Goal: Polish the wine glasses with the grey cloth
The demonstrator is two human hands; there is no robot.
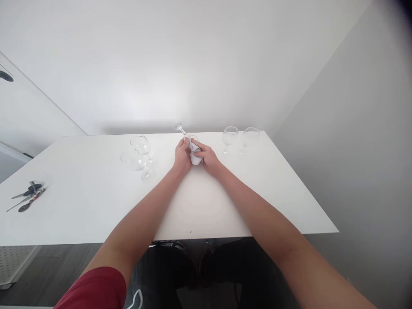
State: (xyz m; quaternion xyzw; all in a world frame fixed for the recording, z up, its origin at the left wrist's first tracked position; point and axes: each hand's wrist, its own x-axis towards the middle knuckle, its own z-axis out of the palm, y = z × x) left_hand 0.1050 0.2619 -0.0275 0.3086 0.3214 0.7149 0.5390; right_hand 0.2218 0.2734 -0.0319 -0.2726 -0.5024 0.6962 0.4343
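Observation:
A clear stemmed glass (180, 129) is tilted above the far middle of the table, its foot pointing up and to the left. My left hand (183, 155) is closed around its bowl, which the fingers partly hide. My right hand (207, 158) is closed on a white cloth (196, 158) and presses it against the bowl. Right of my hands stand two clear stemmed glasses, one nearer (230, 136) and one farther right (250, 136). On the left are two more, a rear glass (141, 146) and a front glass (131, 158).
The white table (80, 193) reaches the wall at the back. Several dark-handled tools (30, 194) lie in a pile at its left end. A door handle (6, 76) shows at far left, and a white perforated basket (16, 262) is on the floor below.

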